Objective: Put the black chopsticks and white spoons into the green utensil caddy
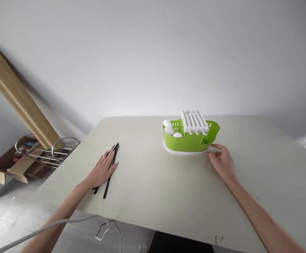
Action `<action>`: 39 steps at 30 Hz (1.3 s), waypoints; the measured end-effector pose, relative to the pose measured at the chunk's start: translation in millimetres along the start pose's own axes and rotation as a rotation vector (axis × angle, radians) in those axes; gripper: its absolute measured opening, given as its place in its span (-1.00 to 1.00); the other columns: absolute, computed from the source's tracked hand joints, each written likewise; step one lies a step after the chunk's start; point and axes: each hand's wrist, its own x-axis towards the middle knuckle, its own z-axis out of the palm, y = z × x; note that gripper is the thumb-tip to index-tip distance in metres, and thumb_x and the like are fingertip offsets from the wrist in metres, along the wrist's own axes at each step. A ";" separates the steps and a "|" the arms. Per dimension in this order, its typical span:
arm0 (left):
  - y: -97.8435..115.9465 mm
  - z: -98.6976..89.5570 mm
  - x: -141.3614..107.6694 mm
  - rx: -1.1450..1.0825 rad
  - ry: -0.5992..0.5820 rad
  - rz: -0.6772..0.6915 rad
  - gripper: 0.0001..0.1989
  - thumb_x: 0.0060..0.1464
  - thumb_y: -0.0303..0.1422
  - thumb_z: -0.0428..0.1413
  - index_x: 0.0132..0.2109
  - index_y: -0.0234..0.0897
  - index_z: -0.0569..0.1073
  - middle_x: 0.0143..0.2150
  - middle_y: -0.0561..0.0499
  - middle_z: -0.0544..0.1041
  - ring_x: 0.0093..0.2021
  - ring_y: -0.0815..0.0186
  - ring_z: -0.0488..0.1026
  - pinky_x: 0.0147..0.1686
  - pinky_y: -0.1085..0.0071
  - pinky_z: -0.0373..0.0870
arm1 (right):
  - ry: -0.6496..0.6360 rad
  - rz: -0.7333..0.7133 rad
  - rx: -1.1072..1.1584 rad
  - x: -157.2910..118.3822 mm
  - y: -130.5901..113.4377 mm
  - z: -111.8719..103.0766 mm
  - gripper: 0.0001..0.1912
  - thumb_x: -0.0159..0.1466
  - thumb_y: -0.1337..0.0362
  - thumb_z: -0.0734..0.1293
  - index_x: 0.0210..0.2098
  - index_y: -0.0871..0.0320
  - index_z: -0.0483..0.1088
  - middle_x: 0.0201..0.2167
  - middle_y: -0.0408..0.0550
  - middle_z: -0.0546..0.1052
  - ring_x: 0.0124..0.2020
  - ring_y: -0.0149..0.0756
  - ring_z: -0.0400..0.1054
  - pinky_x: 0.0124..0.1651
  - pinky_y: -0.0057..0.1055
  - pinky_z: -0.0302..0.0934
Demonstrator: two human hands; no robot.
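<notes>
Black chopsticks (107,184) lie on the table at left. Across them rests my left hand (102,169), palm down with its fingers stretched out. A green plastic basket (180,143) stands on a white base tray (186,153) right of the middle. My right hand (221,160) has its thumb and index finger at the tray's right end, gripping the edge; the other fingers are curled. White egg-shaped pieces (169,130) sit in the basket's left part. A slatted white rack (195,121) spans the basket's top. What lies deeper inside is hidden.
The pale table (153,186) reaches back to the wall. A grey cable (50,225) crosses my left forearm near the front edge. Left of the table are a metal rack (46,154), open cardboard boxes (23,165) and a leaning bamboo mat (18,98).
</notes>
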 end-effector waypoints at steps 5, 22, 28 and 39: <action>-3.0 -3.2 9.7 0.059 0.026 0.012 -0.20 0.39 0.14 -0.21 0.59 -0.11 -0.09 0.61 -0.01 -0.09 0.59 -0.07 -0.22 0.51 -0.13 -0.13 | 0.001 -0.007 0.005 0.5 -1.6 0.3 -0.47 0.16 0.19 0.34 0.13 0.08 0.35 -0.28 -0.02 0.66 -0.23 -0.02 0.49 -0.19 -0.18 0.26; 210.8 -63.7 104.5 -0.296 0.196 0.394 0.04 0.22 0.15 0.13 0.59 -0.09 -0.22 0.61 -0.18 -0.05 0.58 -0.06 -0.10 0.50 -0.04 0.00 | -0.014 -0.047 0.074 -3.9 -14.1 1.0 -0.16 0.18 0.17 0.34 0.43 0.09 0.12 -0.24 0.00 0.66 -0.08 0.10 0.55 -0.09 -0.07 0.36; 252.4 -61.3 148.2 -0.401 0.163 0.519 -0.01 0.10 0.15 0.25 0.52 -0.08 0.10 0.53 -0.21 0.15 0.54 -0.02 0.05 0.46 0.01 0.13 | -0.027 -0.059 0.118 -3.3 -14.1 0.1 -0.26 0.21 0.16 0.31 0.36 0.08 0.16 -0.04 0.04 0.63 -0.02 0.01 0.55 -0.08 -0.15 0.35; 249.9 -61.4 150.6 -0.514 0.260 0.578 -0.66 0.13 -0.05 0.32 -0.03 -0.09 0.64 0.31 -0.06 0.49 0.27 0.09 0.46 0.30 0.11 0.36 | -0.041 -0.051 0.104 -2.0 -15.4 0.2 -0.38 0.21 0.18 0.30 0.26 0.08 0.26 -0.16 0.02 0.67 -0.03 0.05 0.55 -0.09 -0.13 0.34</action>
